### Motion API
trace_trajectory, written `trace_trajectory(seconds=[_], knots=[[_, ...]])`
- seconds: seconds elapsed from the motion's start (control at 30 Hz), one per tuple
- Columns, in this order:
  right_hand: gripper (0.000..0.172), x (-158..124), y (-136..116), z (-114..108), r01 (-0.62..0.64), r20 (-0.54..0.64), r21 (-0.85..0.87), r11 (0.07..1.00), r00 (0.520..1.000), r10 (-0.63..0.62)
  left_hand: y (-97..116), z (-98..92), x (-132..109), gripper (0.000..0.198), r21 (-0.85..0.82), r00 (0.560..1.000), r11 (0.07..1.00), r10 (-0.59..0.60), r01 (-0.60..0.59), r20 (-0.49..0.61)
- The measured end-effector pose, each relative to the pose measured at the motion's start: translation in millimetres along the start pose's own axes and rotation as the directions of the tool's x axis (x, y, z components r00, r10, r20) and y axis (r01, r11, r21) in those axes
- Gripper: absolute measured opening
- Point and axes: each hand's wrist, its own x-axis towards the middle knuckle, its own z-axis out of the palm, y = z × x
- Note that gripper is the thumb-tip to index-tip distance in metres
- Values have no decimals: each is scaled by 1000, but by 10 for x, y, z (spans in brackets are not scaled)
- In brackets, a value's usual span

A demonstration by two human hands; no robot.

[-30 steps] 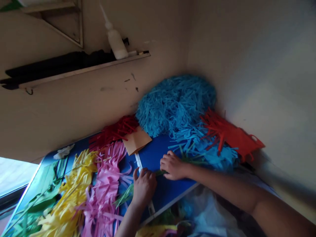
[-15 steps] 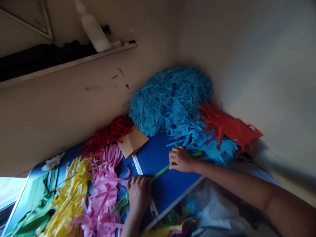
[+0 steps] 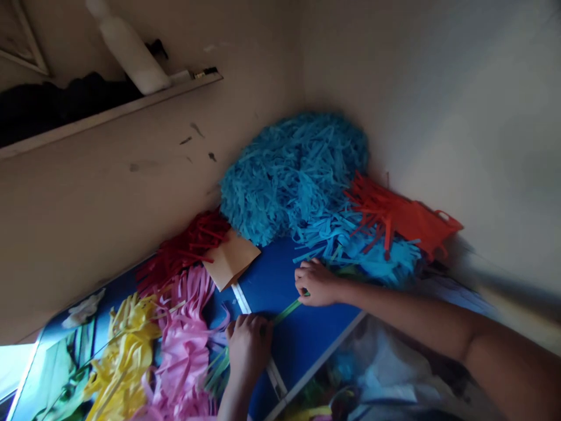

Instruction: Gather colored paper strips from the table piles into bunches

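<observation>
Over the blue table [image 3: 324,327], a thin green strip [image 3: 287,310] runs taut between my two hands. My left hand [image 3: 249,342] rests near the table's white seam with fingers curled down on one end of the strip. Farther right, my right hand [image 3: 316,283] pinches the strip's other part. Green fringe [image 3: 218,367] pokes out left of my left hand, beside the pink fringed paper [image 3: 186,351]. Just behind my right hand lies loose blue fringe [image 3: 346,237], in front of a big blue fringed heap [image 3: 293,175].
Yellow fringe [image 3: 129,351], green material [image 3: 65,374] and dark red fringe [image 3: 184,248] lie on the left, with an orange paper piece [image 3: 232,260] behind. A red fringed piece [image 3: 407,219] sits at right. Above, a wall shelf [image 3: 175,88] carries a white bottle [image 3: 131,55]. Plastic bags [image 3: 381,368] are below the edge.
The view has shifted slightly, so the shelf and bottle appear farther left. Both hands keep nearly the same places on the green strip.
</observation>
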Motion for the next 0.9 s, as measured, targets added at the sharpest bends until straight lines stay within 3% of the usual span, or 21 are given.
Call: trace_trajectory(seconds=[0.13,0.23,0.3,0.47,0.57,0.8,0.9], knots=[[12,-45,-93,-97,32,-35,-120,992,999,-37,24,-24,-19,13,54,997,998,41,-38,-65],[4,-82,-177,-125,237,-29,-316,919,965,-259,46,-49,-62,24,123,966,973,212,-195,-146],[9,-89,-218,-103,356,10,-397,846,923,-383,64,-72,-84,29,153,946,954,282,-259,-161],[20,-6,-280,53,494,18,-441,750,840,-543,150,-121,-77,30,142,940,950,300,-279,-161],[24,82,-288,123,529,26,-483,698,805,-592,219,-113,-52,20,92,942,962,269,-256,-198],[14,170,-220,126,443,19,-364,819,883,-469,216,-4,-4,16,86,924,971,239,-224,-300],[18,156,-302,175,412,-52,-367,834,886,-460,213,21,12,17,89,917,972,234,-217,-321]])
